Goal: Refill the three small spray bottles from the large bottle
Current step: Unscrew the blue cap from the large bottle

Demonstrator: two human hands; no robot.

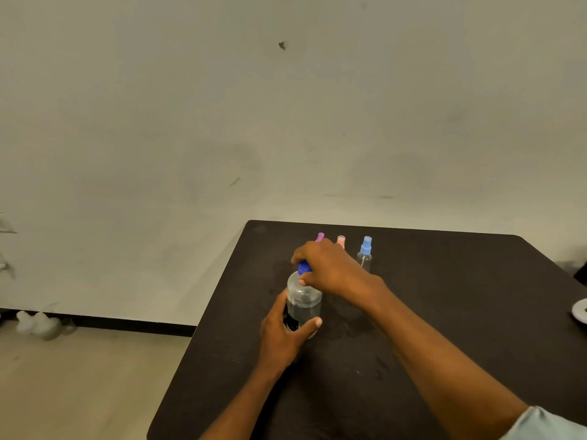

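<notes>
Left hand (pixel 281 333) fingers wrap the upright large bottle (pixel 303 304); right hand (pixel 328 268) fingers clamp its blue cap (pixel 304 268).

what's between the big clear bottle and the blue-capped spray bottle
In the head view, the right hand gripping the large clear bottle's blue cap crosses that stretch before the small blue-capped spray bottle.

wall (pixel 222 106): plain, scuffed | floor (pixel 79 392): beige | table (pixel 460 312): dark | baseboard (pixel 127 325): blk

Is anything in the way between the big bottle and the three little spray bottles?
Only the right hand, gripping the blue cap of the big bottle, partly covers the purple-topped and pink-topped ones. The table between looks bare.
</notes>
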